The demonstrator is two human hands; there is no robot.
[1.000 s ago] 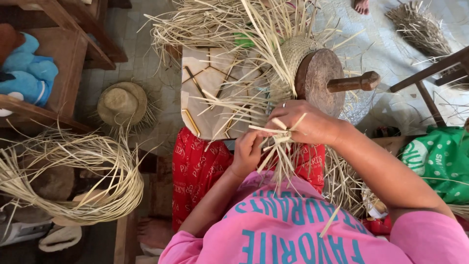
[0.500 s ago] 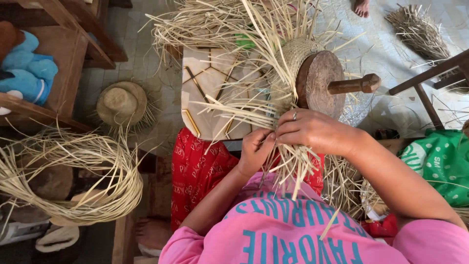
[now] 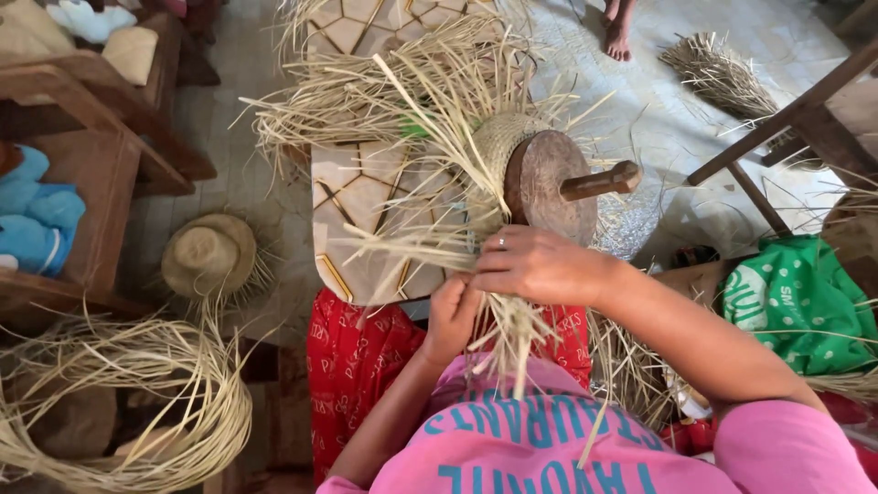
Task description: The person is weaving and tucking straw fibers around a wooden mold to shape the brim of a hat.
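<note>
A half-woven straw hat (image 3: 494,146) sits over a round wooden block (image 3: 549,187) with a peg handle (image 3: 599,181), lying on its side across my lap. Long loose straw strands (image 3: 412,110) fan out from its rim. My right hand (image 3: 535,265), a ring on one finger, is closed over a bunch of these strands just below the block. Touching it from underneath, my left hand (image 3: 453,316) pinches the same bunch, whose ends hang down (image 3: 517,352) over my pink shirt.
A small patterned table (image 3: 366,206) stands under the straw. On the floor at left are a finished straw hat (image 3: 208,256) and a big coil of straw (image 3: 146,402). Wooden bench (image 3: 91,174) at left, green bag (image 3: 805,302) and chair legs (image 3: 786,128) at right, another person's foot (image 3: 620,37).
My right hand has moved up and over the strands toward the block. My left hand has closed in under it. The hanging straw ends have shifted between my hands.
</note>
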